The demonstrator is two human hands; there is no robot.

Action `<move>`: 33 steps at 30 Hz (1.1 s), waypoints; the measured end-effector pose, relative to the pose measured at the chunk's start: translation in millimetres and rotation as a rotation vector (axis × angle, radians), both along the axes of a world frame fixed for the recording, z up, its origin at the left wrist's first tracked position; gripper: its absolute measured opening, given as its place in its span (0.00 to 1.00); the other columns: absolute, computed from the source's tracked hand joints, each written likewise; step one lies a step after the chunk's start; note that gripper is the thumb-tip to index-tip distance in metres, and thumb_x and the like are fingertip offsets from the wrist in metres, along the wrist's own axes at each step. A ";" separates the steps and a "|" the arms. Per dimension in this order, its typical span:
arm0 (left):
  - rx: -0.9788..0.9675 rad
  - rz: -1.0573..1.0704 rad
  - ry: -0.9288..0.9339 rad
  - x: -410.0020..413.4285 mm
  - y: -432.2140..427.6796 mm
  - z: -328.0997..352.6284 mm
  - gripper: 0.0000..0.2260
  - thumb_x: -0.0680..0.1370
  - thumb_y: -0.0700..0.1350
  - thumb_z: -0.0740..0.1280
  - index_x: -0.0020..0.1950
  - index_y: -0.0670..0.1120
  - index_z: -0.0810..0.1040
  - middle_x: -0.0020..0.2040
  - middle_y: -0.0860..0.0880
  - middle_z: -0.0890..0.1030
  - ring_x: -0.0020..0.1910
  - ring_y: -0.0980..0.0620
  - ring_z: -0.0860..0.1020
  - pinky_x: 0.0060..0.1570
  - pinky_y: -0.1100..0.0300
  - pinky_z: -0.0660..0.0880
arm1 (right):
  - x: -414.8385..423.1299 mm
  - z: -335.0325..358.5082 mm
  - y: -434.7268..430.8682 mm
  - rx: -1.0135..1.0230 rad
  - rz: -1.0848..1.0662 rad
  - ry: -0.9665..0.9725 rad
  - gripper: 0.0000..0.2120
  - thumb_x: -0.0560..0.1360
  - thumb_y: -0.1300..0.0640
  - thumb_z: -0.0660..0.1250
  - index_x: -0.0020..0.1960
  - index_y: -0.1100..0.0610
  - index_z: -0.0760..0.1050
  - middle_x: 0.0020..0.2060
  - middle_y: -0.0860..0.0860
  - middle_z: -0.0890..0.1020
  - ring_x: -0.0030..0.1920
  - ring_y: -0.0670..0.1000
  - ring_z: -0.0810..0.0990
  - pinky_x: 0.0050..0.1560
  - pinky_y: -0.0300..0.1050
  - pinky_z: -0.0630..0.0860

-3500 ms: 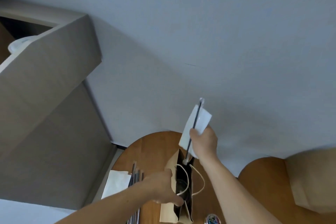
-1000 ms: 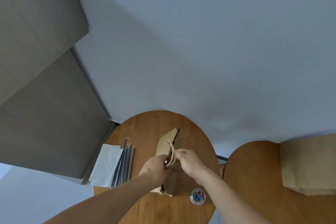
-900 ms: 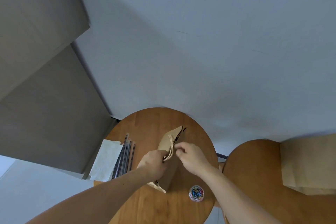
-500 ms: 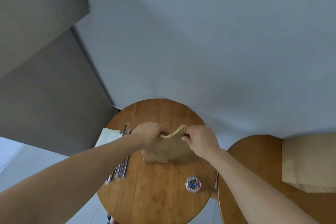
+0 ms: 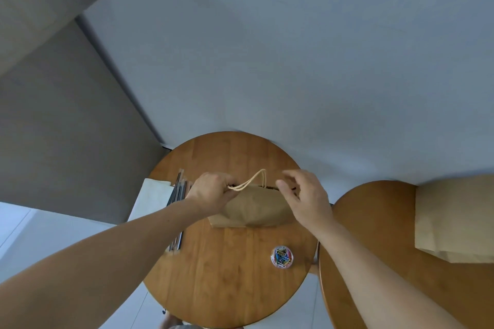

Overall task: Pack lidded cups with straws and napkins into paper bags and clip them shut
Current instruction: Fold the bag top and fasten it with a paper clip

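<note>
Our left hand (image 5: 213, 191) pinches the top of the paper bag (image 5: 254, 211) closed for clipping, our right hand (image 5: 310, 200) hovers, fingers loose and empty, free for the paperclip tub (image 5: 282, 257).

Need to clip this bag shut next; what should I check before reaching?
1. Left hand grips the paper bag at its top: ok.
2. Bag mouth fully closed: not ok, a dark gap shows by the right hand.
3. Right hand free: ok, holds nothing.
4. Paper clip tub uncovered on the table: ok.
5. Bag's contents complete: cannot tell, hidden.
</note>
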State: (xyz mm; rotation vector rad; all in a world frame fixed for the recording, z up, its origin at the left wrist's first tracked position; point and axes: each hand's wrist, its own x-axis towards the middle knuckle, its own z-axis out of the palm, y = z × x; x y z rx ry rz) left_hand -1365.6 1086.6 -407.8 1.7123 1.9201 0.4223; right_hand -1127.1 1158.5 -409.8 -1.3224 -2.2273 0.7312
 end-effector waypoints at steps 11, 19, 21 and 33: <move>-0.030 0.128 -0.002 12.7 13.9 -11.7 0.21 0.79 0.52 0.67 0.28 0.56 0.64 0.24 0.57 0.69 0.25 0.59 0.68 0.26 0.63 0.58 | 57.6 -118.7 -59.9 -0.591 -0.004 -0.564 0.08 0.79 0.55 0.62 0.52 0.50 0.81 0.49 0.44 0.83 0.46 0.45 0.80 0.46 0.43 0.78; 0.002 0.153 -0.067 11.7 4.7 -12.8 0.21 0.79 0.50 0.69 0.27 0.58 0.65 0.25 0.57 0.68 0.27 0.58 0.70 0.27 0.65 0.60 | 46.9 -149.8 -77.7 -0.484 0.069 -0.758 0.10 0.79 0.55 0.60 0.52 0.52 0.80 0.49 0.46 0.83 0.45 0.48 0.81 0.40 0.43 0.77; -0.012 0.128 -0.084 11.6 2.9 -10.8 0.17 0.79 0.50 0.68 0.31 0.54 0.71 0.27 0.55 0.70 0.29 0.55 0.69 0.29 0.61 0.63 | 46.4 -153.0 -77.8 -0.438 0.087 -0.776 0.10 0.80 0.53 0.60 0.51 0.51 0.80 0.49 0.45 0.82 0.45 0.47 0.81 0.39 0.41 0.74; -0.026 0.115 -0.091 11.9 2.9 -6.9 0.12 0.80 0.50 0.67 0.43 0.43 0.82 0.36 0.46 0.80 0.37 0.46 0.77 0.38 0.47 0.74 | 50.4 -149.2 -83.6 -0.254 0.141 -0.693 0.08 0.80 0.52 0.62 0.49 0.50 0.80 0.46 0.46 0.80 0.46 0.50 0.80 0.34 0.41 0.68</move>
